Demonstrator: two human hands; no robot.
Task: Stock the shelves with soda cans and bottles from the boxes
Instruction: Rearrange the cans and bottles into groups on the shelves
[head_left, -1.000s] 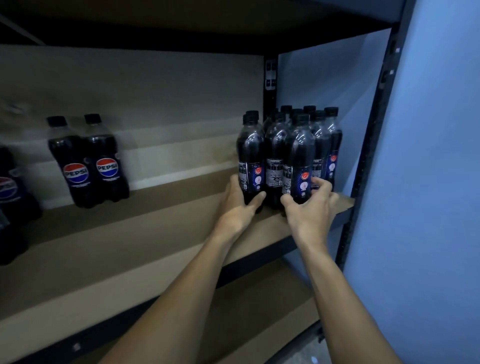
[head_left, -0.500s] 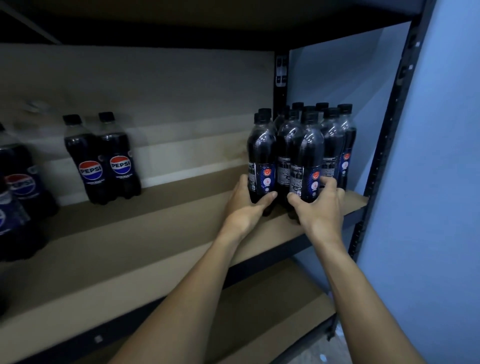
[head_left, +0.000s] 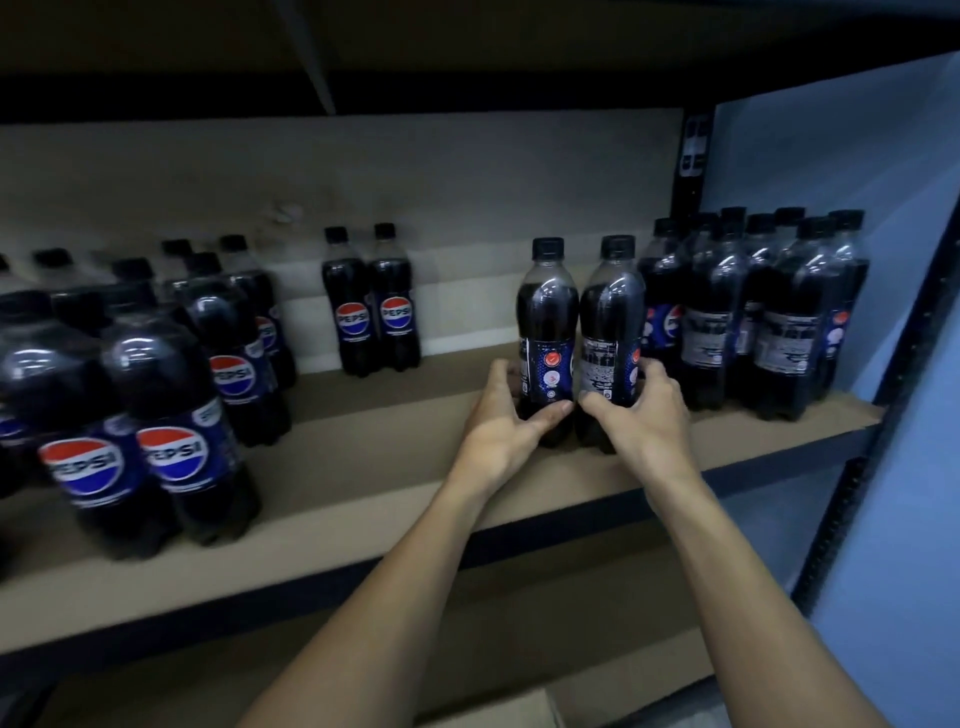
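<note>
Shelf (head_left: 395, 467) gap left of bottle pair (head_left: 550, 317)

The word "PEPSI", in white letters across a round red, white and blue logo, can be read on the two dark plastic cola bottles with black caps at the back (head_left: 352, 317), one logo on each blue label. The same word stands, a little blurred, on the two front-left dark cola bottles (head_left: 88, 465) and on the dark cola bottle behind them (head_left: 232, 375), where the first letter is partly cut. On the brown board shelf (head_left: 395, 426), the two middle dark cola bottles (head_left: 548, 332) turn their label backs to the camera: white fine print and small round orange marks, too small to read. On the group of dark cola bottles at the right end (head_left: 717, 332), only a part of one round logo and unreadable white print panels show.
</note>
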